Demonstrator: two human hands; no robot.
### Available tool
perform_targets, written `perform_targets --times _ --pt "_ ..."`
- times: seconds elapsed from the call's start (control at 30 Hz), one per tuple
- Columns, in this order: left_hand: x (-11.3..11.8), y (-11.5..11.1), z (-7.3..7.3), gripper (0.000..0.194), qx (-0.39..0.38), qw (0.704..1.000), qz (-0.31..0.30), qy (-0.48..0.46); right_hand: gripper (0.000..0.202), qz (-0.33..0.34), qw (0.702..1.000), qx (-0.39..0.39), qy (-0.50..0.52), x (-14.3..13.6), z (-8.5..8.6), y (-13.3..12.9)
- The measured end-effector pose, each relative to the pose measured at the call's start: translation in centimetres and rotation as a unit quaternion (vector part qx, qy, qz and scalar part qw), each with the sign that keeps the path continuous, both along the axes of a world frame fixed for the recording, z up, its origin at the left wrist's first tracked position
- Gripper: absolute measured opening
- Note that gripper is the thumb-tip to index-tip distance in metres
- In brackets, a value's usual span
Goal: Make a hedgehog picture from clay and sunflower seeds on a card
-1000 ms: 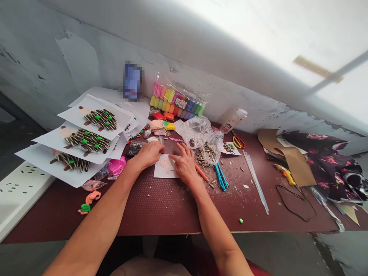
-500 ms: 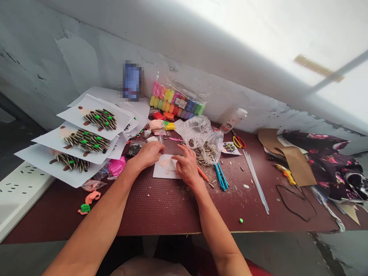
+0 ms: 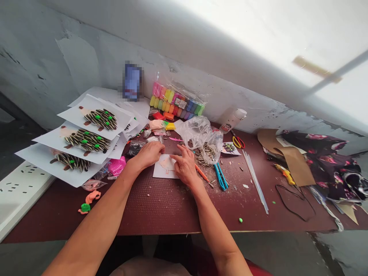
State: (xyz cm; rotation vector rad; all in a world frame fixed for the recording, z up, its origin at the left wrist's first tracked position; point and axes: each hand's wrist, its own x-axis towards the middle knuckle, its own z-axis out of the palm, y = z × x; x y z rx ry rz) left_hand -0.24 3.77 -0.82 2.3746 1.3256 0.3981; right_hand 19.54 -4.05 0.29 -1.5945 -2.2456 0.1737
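A small white paper card (image 3: 161, 172) lies on the table in front of me. On it is a thin, pale peach layer of what looks like modelling clay (image 3: 166, 164), with orange drawn lines below. My left hand (image 3: 151, 154) is at the card's upper left edge, fingers curled and close together; their tips are partly hidden. From the right, my right hand (image 3: 186, 165) reaches over the card with fingers apart, the index finger stretched toward the pale layer. Just right of this hand are an orange pen (image 3: 202, 173) and a blue utility knife (image 3: 220, 177).
Sunflower seeds (image 3: 207, 153) spill from a clear plastic bag (image 3: 198, 132). Seed-covered hedgehog pictures (image 3: 86, 142) are stacked at left. Behind stand a pack of coloured clay (image 3: 178, 101) and a white bottle (image 3: 233, 120). Scissors (image 3: 238, 141), clear sticks (image 3: 255, 182) and a yellow glue gun (image 3: 285, 174) lie right.
My right hand's index finger and thumb have shifted slightly left and up over the card. My left hand looks the same, and the card stays in place.
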Motion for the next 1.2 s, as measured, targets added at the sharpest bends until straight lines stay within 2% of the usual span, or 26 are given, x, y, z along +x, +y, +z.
perform_targets --times 0.23,0.53,0.83,1.0,1.2 --pt "0.1 -0.2 0.2 0.028 -0.006 1.0 0.001 0.004 0.038 0.011 0.999 -0.041 -0.004 -0.6 0.3 0.2" --pt "0.1 -0.3 0.5 0.029 -0.005 1.0 -0.001 0.026 0.042 -0.002 1.0 -0.004 0.011 0.3 0.3 -0.2" --pt "0.3 -0.5 0.8 0.028 -0.014 0.999 0.009 0.043 0.038 0.018 0.998 -0.005 -0.064 0.4 0.8 -1.4" --pt "0.3 -0.5 0.9 0.028 -0.014 0.999 0.009 0.051 0.036 0.001 0.998 -0.012 -0.065 0.5 0.6 -1.5" --pt "0.4 -0.5 1.1 0.029 -0.021 0.998 0.009 0.059 0.048 -0.052 0.999 0.005 0.001 0.7 -0.2 -1.2"
